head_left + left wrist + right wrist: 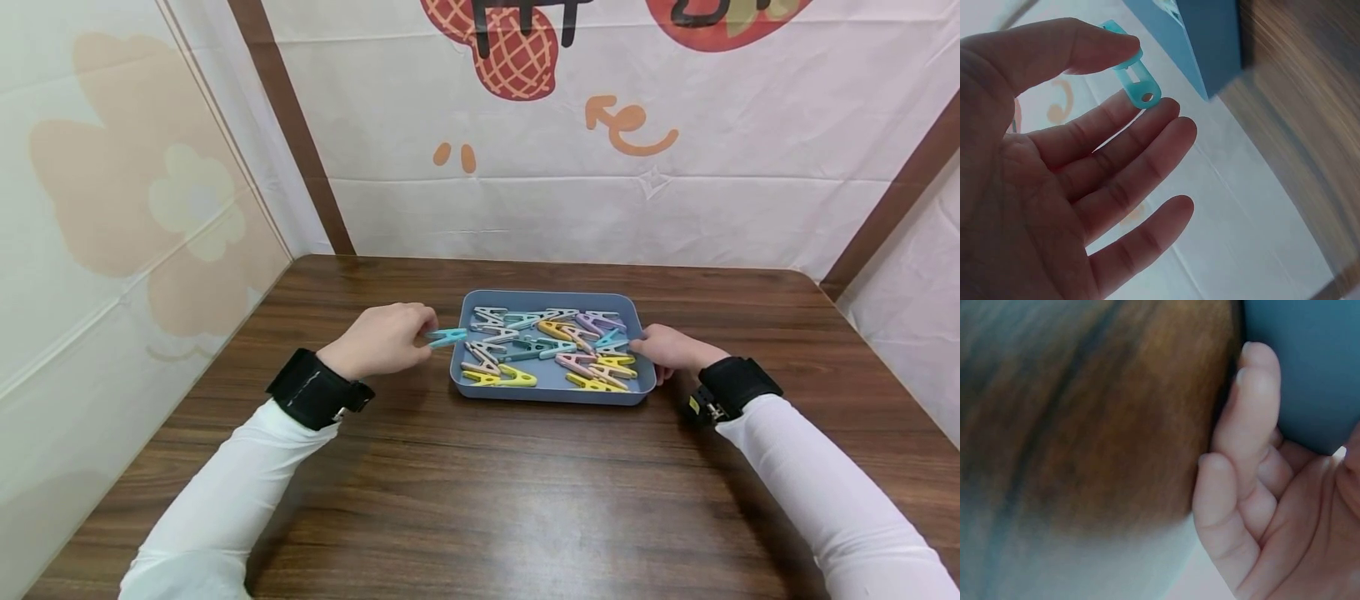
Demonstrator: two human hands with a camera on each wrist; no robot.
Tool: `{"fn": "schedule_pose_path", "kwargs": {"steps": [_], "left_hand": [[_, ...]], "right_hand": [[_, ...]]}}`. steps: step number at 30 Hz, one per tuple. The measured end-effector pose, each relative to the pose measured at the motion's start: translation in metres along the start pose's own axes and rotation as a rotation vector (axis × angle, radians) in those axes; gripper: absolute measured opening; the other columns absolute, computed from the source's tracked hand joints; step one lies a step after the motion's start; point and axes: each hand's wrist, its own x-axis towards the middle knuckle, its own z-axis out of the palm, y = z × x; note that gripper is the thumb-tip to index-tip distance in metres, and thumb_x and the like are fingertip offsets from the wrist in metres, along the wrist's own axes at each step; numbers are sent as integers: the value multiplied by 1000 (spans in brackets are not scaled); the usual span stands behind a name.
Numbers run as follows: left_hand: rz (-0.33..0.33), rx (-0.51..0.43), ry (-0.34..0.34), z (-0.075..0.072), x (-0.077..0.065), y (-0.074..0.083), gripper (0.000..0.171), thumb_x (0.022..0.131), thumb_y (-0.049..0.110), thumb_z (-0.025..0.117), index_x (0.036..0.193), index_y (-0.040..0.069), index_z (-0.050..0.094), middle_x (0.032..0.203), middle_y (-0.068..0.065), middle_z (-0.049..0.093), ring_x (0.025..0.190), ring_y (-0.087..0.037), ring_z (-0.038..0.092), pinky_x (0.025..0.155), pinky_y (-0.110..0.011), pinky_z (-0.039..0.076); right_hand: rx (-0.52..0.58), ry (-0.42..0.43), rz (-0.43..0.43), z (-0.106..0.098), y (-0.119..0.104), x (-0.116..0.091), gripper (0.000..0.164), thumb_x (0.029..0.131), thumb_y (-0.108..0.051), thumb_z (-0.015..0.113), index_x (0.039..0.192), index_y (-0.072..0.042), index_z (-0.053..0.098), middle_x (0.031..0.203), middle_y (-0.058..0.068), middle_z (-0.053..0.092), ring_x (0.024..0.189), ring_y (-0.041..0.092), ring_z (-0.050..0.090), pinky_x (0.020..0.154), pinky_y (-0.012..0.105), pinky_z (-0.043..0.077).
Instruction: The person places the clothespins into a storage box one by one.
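My left hand [386, 337] pinches a light blue clothespin [447, 336] beside the left rim of a blue-grey tray [551, 397]. In the left wrist view the thumb presses one handle of the clothespin [1139, 89], while the other fingers are spread below. Several clothespins lie in the tray, among them yellow ones [517, 377], purple ones [600, 321] and teal ones [517, 354]. At the tray's right end my right hand [672, 348] grips the rim. Its curled fingers rest against the tray's outer wall [1310, 369]; the thumb is mostly cut off in the right wrist view.
The tray stands on a dark wood-grain table [480, 500], toward its far edge. A printed white cloth [525, 208] hangs behind the table, and another cloth [112, 333] hangs on the left. Black straps [315, 387] hold cameras on both wrists.
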Motion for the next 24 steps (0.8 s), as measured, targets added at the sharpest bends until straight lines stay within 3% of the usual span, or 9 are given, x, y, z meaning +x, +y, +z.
{"fn": "schedule_pose_path", "kwargs": {"steps": [14, 20, 24], "left_hand": [[204, 89, -156, 20, 56, 55, 23, 87, 20, 69, 107, 9, 68, 91, 0, 63, 75, -14, 51, 62, -28, 43], [252, 149, -216, 26, 74, 72, 15, 88, 20, 69, 100, 13, 67, 88, 4, 61, 76, -13, 52, 68, -28, 44], [266, 169, -264, 32, 82, 77, 10, 89, 19, 67, 97, 13, 65, 85, 4, 58, 74, -13, 48, 65, -26, 39]], "right_hand": [[11, -3, -4, 1, 1, -1, 29, 102, -17, 40, 97, 7, 56, 60, 5, 57, 50, 15, 57, 52, 29, 46], [0, -1, -4, 0, 0, -2, 29, 102, -17, 40, 100, 8, 55, 61, 5, 57, 50, 14, 57, 52, 28, 46], [1, 0, -8, -1, 0, -2, 28, 102, -16, 40, 99, 8, 55, 60, 5, 57, 50, 14, 57, 51, 28, 46]]}}
